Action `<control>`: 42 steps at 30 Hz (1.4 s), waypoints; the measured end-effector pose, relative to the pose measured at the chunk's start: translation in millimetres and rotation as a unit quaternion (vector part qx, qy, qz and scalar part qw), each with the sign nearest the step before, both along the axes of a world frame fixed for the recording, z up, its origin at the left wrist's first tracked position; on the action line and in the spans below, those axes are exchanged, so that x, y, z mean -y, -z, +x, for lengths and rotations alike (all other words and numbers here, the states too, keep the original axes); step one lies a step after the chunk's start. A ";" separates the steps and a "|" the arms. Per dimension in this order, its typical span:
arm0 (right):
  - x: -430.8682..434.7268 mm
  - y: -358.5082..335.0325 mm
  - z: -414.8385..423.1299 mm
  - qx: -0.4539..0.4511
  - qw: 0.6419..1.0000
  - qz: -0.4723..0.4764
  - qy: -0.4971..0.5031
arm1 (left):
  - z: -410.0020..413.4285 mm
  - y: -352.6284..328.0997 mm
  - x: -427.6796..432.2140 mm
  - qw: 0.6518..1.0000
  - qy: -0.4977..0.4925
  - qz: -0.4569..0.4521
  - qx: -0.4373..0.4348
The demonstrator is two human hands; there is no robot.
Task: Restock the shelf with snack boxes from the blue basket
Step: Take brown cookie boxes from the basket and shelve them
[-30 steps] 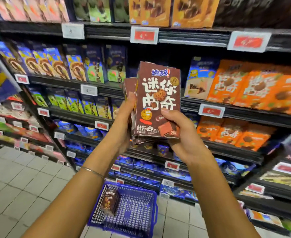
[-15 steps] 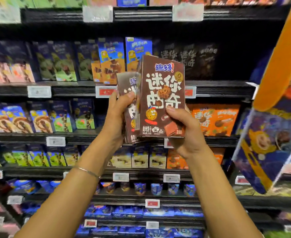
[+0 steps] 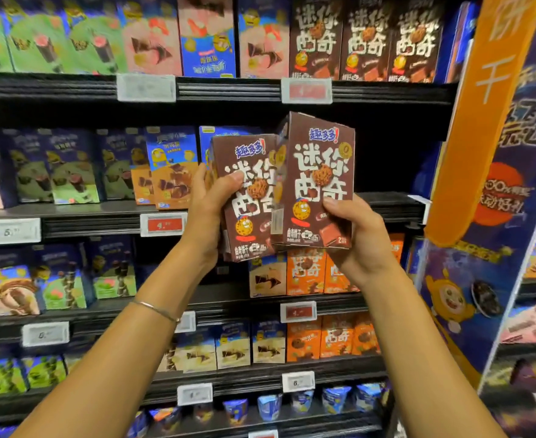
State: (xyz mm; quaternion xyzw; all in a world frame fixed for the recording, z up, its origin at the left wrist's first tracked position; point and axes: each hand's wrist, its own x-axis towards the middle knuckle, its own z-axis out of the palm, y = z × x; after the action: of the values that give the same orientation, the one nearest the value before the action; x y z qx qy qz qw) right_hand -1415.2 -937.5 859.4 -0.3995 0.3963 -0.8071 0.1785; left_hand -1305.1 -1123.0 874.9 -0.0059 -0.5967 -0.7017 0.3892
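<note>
Has raised both boxes to the dark shelf gap [image 3: 386,165], basket now out of view. Pinches the left box [image 3: 247,197] in the left hand [image 3: 209,216] grip, the right box [image 3: 320,181] in the right hand [image 3: 355,235] grip; placing looks next.

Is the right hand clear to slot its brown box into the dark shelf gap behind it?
Probably yes: the right hand holds its brown cookie box in front of the dark gap, with nothing visibly between them.
</note>
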 end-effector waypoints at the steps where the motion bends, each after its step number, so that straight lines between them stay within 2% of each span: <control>1: -0.8 0.1 -12.2 0.011 1.000 -0.007 0.002 | -3.6 -1.8 2.3 1.000 -0.005 0.000 0.002; 4: -1.4 -1.8 -52.5 0.036 0.999 -0.014 0.024 | -14.2 -8.0 8.1 1.000 -0.028 -0.005 0.002; 7: 1.9 -9.4 -91.9 -0.009 0.995 0.023 0.092 | -23.0 -16.3 8.0 0.999 -0.041 0.002 -0.005; 11: 16.4 -22.1 -138.9 -0.055 0.973 0.086 0.208 | -35.9 -26.3 3.8 0.998 -0.054 -0.009 -0.019; 15: 34.9 -30.6 -185.9 -0.058 0.945 0.166 0.277 | -48.1 -31.4 -1.0 0.998 -0.053 0.000 -0.034; 18: 46.8 -32.3 -216.6 -0.062 0.918 0.243 0.307 | -56.9 -31.7 -6.2 0.998 -0.043 -0.009 -0.038; 24: 62.3 -44.2 -256.5 -0.168 0.860 0.352 0.328 | -75.8 -29.6 -12.4 0.998 -0.041 -0.012 -0.044; 29: 76.2 -48.3 -273.1 -0.227 0.779 0.447 0.377 | -82.6 -30.5 -16.6 0.999 -0.035 -0.008 -0.039; 34: 92.2 -58.3 -276.5 -0.277 0.717 0.529 0.360 | -83.7 -30.0 -19.2 0.998 -0.029 -0.016 -0.049; 42: 111.5 -61.9 -272.9 -0.298 0.664 0.583 0.361 | -80.7 -27.2 -14.7 0.998 -0.038 -0.029 -0.043</control>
State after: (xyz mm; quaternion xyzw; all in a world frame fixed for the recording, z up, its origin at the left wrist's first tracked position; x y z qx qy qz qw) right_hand -1688.2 -1048.9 921.3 -0.2588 0.9311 -0.2502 -0.0587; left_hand -1385.7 -1108.3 902.0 -0.0244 -0.5992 -0.6682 0.4403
